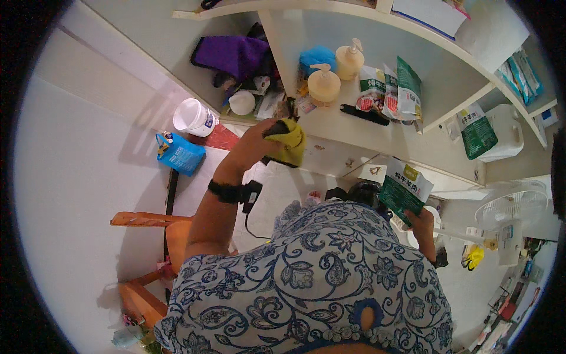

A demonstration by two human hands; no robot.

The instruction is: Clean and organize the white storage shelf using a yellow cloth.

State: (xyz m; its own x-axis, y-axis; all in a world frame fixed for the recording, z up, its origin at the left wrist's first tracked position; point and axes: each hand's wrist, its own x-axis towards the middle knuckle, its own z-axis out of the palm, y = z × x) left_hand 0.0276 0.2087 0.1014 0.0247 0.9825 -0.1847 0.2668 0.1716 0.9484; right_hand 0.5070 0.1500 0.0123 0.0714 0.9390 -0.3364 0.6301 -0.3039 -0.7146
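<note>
My left hand (255, 140) grips a folded yellow-green cloth (289, 144) with a dark edge, just in front of the lower shelf board (318, 126). A green and white printed packet (404, 188) is held at its lower corner by my right hand (422, 228), in front of the cabinet. Similar pouches (387, 90) stand upright in the middle compartment. Near them are two cream pump bottles, one in front (324, 86) and one behind (350, 61). A blue mesh bath puff (317, 59) sits behind the front bottle, and a black elongated object (365, 115) lies at the shelf's front.
Purple cloth (234, 55) and a white rounded item (242, 102) fill the left compartment. Below left are a white bucket (193, 117) and a blue bag (181, 152). A wooden chair (177, 239) stands left, an electric fan (510, 208) right. Another packet (477, 132) leans against a white jug (506, 132).
</note>
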